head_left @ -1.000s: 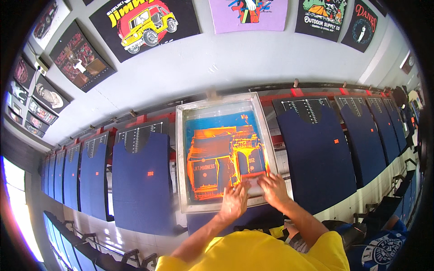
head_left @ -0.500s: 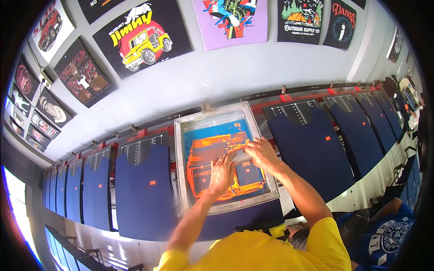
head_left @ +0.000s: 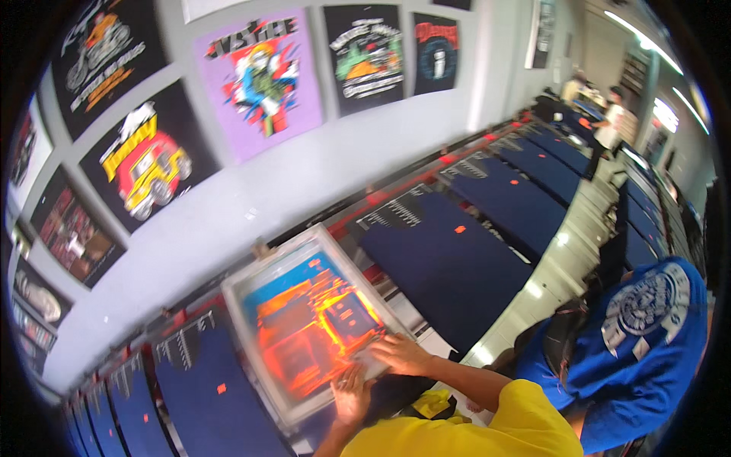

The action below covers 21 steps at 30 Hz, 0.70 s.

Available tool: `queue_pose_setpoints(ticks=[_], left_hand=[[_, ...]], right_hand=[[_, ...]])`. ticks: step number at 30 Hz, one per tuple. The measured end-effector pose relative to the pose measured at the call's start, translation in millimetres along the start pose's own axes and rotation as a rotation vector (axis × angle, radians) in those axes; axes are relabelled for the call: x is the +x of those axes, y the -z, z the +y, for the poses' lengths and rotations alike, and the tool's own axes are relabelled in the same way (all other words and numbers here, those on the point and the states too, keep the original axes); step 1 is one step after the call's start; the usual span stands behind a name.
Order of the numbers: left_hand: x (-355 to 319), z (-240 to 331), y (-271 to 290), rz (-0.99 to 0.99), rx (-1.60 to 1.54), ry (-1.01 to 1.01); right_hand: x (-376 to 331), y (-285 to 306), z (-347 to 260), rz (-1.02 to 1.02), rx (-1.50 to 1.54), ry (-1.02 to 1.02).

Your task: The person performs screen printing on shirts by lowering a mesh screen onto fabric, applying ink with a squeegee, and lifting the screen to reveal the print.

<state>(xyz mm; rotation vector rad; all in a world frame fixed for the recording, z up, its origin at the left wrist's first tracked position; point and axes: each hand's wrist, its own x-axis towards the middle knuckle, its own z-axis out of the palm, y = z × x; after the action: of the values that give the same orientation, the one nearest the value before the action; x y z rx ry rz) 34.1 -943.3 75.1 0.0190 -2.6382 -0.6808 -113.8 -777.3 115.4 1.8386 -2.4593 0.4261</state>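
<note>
A screen-printing frame (head_left: 251,346) with a pale metal border lies tilted across a board. Its mesh (head_left: 276,288) is blue, smeared with bright orange ink (head_left: 293,358). At the near end of the mesh, my left hand (head_left: 352,392) has its fingers bent over a pale squeegee, mostly hidden beneath the hands. Farther right along that end, my right hand (head_left: 400,354) closes over the squeegee's other side. Motion blurs the frame and the fingers.
Navy shirts (head_left: 449,259) lie on boards in a row on both sides, each with a small orange print. A person in a blue shirt (head_left: 647,343) is close at my right. Other people (head_left: 609,126) stand far down the aisle. Printed samples (head_left: 263,84) hang on the wall.
Both hands have come from the middle of the mesh to its near end, with the squeegee. The view has swung right, bringing the aisle and people into sight.
</note>
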Motion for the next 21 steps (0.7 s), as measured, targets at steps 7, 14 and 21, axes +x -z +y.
queue_pose_setpoints(ticks=[7,14,21], left_hand=[[1,-5,4,-0.016,-0.047,-0.095],[-17,-66,31,0.247,-0.098,0.122],[-39,-141,81,0.474,0.127,0.440]], right_hand=[[-10,4,-20,0.046,0.031,-0.095],[-8,-17,3,0.413,0.326,-0.251],[9,-46,59,0.513,0.527,-0.622]])
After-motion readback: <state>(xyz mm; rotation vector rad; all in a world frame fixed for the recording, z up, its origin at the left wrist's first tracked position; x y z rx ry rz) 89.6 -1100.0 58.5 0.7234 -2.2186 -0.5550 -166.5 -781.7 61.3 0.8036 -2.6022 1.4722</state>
